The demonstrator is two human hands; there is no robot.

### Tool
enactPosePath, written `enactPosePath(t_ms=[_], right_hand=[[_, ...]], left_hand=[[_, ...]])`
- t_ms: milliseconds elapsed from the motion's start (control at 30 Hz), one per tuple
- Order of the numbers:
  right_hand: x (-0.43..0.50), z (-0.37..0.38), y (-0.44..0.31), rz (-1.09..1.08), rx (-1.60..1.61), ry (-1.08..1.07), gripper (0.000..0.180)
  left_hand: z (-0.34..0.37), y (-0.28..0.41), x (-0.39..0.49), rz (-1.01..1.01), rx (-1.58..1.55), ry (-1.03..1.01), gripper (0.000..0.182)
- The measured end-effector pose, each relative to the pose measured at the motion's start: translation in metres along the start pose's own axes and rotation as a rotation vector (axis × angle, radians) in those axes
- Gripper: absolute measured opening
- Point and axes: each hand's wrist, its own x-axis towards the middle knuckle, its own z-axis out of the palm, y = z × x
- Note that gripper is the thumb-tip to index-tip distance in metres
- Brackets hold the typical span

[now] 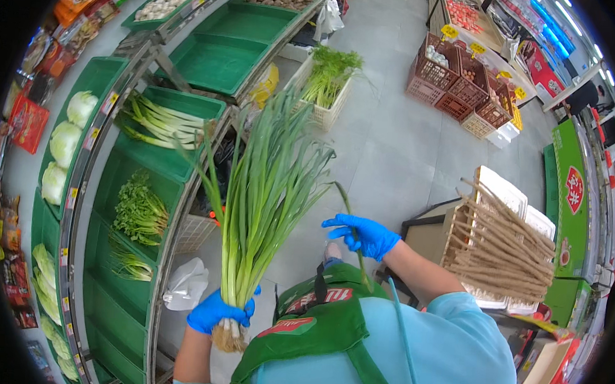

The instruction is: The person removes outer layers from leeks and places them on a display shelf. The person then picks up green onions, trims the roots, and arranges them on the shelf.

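My left hand point(221, 312), in a blue glove, grips a large bunch of green onions point(258, 200) just above its pale, tangled roots point(228, 338). The bunch stands roots down, and its long leaves fan out toward the aisle. To the right of the bunch is my right hand point(364, 238), also gloved in blue. A single loose green onion stalk point(359, 261) runs through its fingers, the thin top bent over toward the bunch. The stalk's lower end hangs before my green apron point(312, 316). My right index finger points out to the left.
On my left stand shelves of green trays point(122, 302) with laid-out green onions point(161, 118), leafy herbs point(139, 210) and cabbages point(65, 143). A crate point(328, 118) of greens stands on the floor ahead. Long brown yams point(506, 247) lie at right; egg crates point(461, 80) stand farther off.
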Motion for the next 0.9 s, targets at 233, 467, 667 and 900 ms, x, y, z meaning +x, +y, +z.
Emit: enactPosePath(t_ms=[233,467,667,900], right_hand=[[0.040,0.030,-0.074,-0.347,-0.094,-0.142,0.063],[0.123,0.037,-0.207,-0.682,0.319,-0.313,0.070],[0.143,0.040,-0.302,-0.822,0.139,-0.289,0.097],[0.163,0.045,-0.396,-0.862,0.051,-0.419,0.099]], left_hand=[[0.053,0.136,0.153,0.185,0.547,0.038,0.051],[0.084,0.205,0.274,0.604,1.495,0.803,0.066],[0.062,0.290,0.308,0.900,1.207,0.574,0.079],[0.032,0.386,0.367,0.767,0.779,0.224,0.080]])
